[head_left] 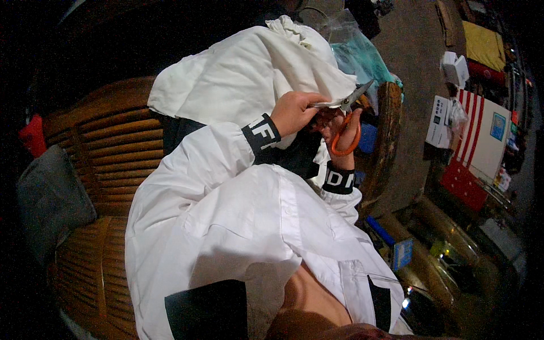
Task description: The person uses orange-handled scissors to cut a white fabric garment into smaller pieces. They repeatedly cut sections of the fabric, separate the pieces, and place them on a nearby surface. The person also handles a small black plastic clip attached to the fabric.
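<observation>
My left hand [292, 110] pinches the edge of a large white cloth [221, 73], which is draped in folds over the wooden seat and dark material. My right hand [331, 127] holds scissors [358, 90] by their orange handles, with the metal blades pointing up to the right at the cloth's edge, just beside my left fingertips. Part of my right fingers is hidden behind the cloth and handles. My white sleeves end in black lettered cuffs.
A slatted wooden bench [102, 153] and grey cushion [54, 192] are on the left. A teal plastic-wrapped bundle [368, 62] lies beyond the cloth. White boxes [439, 122], a striped carton [476, 124] and yellow fabric [481, 45] are at right.
</observation>
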`<state>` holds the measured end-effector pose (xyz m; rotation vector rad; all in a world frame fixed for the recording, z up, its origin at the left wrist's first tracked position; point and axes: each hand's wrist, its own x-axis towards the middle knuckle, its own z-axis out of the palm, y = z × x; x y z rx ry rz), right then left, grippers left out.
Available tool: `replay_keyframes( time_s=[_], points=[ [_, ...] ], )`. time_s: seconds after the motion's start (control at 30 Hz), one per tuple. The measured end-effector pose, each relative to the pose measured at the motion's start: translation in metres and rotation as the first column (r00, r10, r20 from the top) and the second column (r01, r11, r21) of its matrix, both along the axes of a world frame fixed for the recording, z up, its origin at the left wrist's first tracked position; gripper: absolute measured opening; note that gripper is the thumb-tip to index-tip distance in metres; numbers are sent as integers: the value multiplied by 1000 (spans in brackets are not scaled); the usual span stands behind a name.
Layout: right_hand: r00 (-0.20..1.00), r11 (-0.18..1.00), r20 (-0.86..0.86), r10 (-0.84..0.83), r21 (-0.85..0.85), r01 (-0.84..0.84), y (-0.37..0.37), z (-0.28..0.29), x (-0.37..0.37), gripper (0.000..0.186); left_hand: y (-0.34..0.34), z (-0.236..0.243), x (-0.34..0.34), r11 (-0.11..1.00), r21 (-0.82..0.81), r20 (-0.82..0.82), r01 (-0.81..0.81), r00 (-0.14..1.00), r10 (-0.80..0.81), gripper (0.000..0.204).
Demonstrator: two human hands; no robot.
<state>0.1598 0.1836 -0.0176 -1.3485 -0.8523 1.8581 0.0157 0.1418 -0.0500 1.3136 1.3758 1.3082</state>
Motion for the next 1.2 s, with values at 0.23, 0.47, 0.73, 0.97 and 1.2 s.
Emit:
replay_keyframes(
  time_s=[0.23,0.47,0.73,0.97,1.2],
  points=[
    [999,997,-3,-48,67,48,16,6,6,62,-2,-9,6,997,62,68,55,996,-59,24],
    [992,992,14,126,-2,-126,25,4,19,63,1,-10,5,1000,-1,91,25,996,-25,25],
    [997,995,5,71,65,-71,33,-6,27,63,-10,-12,6,998,-30,144,58,988,-53,26],
    [999,998,-13,-42,48,42,38,10,10,59,-3,-13,7,1000,11,181,-11,984,9,25],
    [998,998,18,65,10,-66,45,9,10,62,-2,-5,7,995,-99,301,-15,953,45,24]
  ],
)
